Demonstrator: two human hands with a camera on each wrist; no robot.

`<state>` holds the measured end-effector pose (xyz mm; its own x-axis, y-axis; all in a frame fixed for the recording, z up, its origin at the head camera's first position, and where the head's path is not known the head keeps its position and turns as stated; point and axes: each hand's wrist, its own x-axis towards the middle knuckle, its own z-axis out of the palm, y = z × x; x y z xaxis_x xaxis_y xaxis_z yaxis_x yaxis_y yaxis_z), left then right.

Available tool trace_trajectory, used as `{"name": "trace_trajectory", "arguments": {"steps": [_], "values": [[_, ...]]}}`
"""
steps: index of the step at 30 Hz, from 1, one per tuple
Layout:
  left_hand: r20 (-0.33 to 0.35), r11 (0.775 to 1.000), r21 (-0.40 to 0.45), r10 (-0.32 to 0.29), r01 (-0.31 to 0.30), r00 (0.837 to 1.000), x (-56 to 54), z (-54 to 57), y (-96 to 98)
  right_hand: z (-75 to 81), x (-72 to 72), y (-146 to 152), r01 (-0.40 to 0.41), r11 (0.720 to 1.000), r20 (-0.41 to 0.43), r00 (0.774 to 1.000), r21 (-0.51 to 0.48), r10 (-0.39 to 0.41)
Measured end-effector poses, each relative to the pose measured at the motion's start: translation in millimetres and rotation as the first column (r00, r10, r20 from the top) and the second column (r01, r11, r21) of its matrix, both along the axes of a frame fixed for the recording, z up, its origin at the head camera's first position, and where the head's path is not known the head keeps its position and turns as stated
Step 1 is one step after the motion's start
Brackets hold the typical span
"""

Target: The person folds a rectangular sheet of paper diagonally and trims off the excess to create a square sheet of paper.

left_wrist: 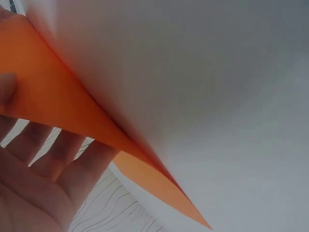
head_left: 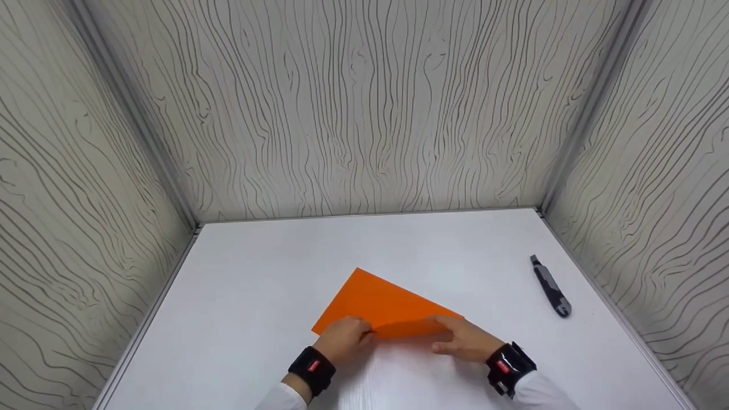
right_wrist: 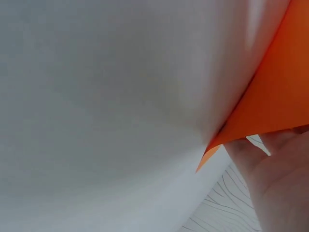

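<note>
A sheet of orange paper (head_left: 387, 302) lies on the white table, its near part bent over into a curve. My left hand (head_left: 343, 340) pinches the near left part of it. In the left wrist view the thumb (left_wrist: 7, 87) lies on the paper's near face, and the fingers (left_wrist: 89, 166) are behind it. My right hand (head_left: 464, 340) is at the right end of the sheet, fingers extended over it and thumb held apart. Behind the paper's edge are the right fingers (right_wrist: 248, 157) in the right wrist view; that thumb is hidden there.
A black and grey utility knife (head_left: 551, 286) lies at the right of the white table (head_left: 256, 273). Wood-grain patterned panels (head_left: 364, 114) rise at the back and both sides. Each wrist wears a black band (head_left: 312, 369).
</note>
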<state>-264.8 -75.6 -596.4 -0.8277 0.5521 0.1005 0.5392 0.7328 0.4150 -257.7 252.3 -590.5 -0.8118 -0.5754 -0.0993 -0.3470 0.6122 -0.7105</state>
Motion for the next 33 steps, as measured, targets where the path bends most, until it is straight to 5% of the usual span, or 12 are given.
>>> {"name": "trace_trajectory", "arguments": {"steps": [10,18,26,33], "values": [[0.045,0.999,0.052,0.014,-0.016,0.999,2.4,-4.5,-7.5,-4.6,-5.5,-2.4,0.138,0.989,-0.114,0.983,-0.059,-0.144],[0.049,0.998,0.067,0.016,-0.02,0.999,5.3,-4.3,-12.6,-8.1,-11.0,-2.9,0.183,0.975,-0.124,0.972,-0.128,-0.198],[0.098,0.991,0.076,0.099,-0.106,0.99,4.6,-2.0,-10.8,-12.1,-21.1,-5.6,0.216,0.961,-0.123,0.963,-0.17,-0.239],[0.072,0.985,-0.019,0.172,-0.172,0.982,5.2,0.3,0.3,-13.1,-26.3,-10.9,0.249,0.955,-0.096,0.959,-0.161,-0.267]]}}
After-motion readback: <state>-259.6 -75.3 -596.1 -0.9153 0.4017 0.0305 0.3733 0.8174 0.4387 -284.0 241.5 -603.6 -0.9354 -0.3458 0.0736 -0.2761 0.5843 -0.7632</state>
